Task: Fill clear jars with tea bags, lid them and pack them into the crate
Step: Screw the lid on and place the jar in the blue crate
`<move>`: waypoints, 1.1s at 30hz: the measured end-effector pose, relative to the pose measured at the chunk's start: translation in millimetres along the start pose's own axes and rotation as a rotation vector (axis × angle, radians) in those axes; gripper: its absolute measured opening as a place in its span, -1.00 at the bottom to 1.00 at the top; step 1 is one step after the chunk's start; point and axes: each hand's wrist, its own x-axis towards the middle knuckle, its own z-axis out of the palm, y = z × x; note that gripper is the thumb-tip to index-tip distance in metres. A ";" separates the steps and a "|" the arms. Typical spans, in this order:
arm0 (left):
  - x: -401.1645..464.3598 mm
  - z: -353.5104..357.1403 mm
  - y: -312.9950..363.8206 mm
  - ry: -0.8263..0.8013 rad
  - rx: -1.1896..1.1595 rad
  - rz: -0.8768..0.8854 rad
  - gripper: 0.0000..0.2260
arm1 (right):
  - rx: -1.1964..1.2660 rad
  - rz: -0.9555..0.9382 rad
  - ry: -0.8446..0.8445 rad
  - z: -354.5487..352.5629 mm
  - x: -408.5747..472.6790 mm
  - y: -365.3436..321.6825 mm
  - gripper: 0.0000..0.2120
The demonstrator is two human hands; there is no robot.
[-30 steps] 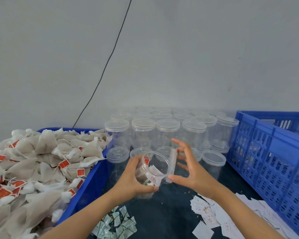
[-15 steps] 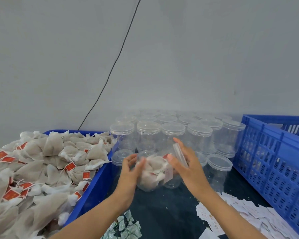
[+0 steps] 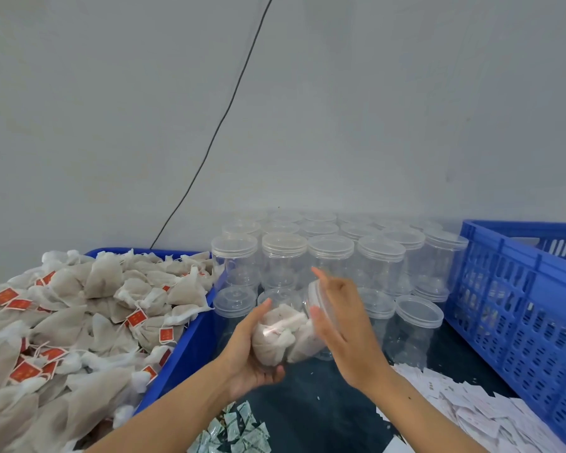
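My left hand (image 3: 247, 351) grips a clear jar (image 3: 286, 331) stuffed with white tea bags, tilted with its mouth toward the right. My right hand (image 3: 343, 325) presses a clear lid (image 3: 321, 299) against the jar's mouth, fingers spread over it. A heap of tea bags (image 3: 89, 318) with red tags fills the blue bin (image 3: 183, 351) on the left. The blue slatted crate (image 3: 517, 289) stands at the right.
Several empty lidded clear jars (image 3: 332, 256) stand stacked in rows behind my hands, against the grey wall. White paper slips (image 3: 471, 413) lie on the dark table at lower right, small green-printed sachets (image 3: 232, 433) at the bottom centre. A black cable (image 3: 223, 119) runs up the wall.
The jar went from upright and open-mouthed to tilted rightward. My right hand brought the lid from beside the jar onto its mouth. Both hands rose slightly.
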 end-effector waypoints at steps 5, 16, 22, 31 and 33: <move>-4.7 -6.6 8.3 -0.113 -0.007 -0.350 -0.45 | -0.228 -0.370 -0.104 -6.9 -8.1 13.1 -0.32; -3.2 5.0 -3.3 0.054 0.242 0.327 -0.49 | 0.203 0.389 -0.070 8.4 9.0 -5.8 -0.71; -6.0 4.4 -1.0 -0.025 -0.067 -0.055 -0.45 | -0.217 -0.211 -0.168 -11.7 3.5 -1.3 -0.47; 1.2 9.5 -11.8 0.121 0.071 0.212 -0.48 | -0.085 -0.026 -0.001 0.3 -5.3 -7.3 -0.61; 0.6 13.3 -12.9 0.121 0.093 0.259 -0.48 | -0.075 -0.014 -0.006 -3.9 -3.8 -7.9 -0.55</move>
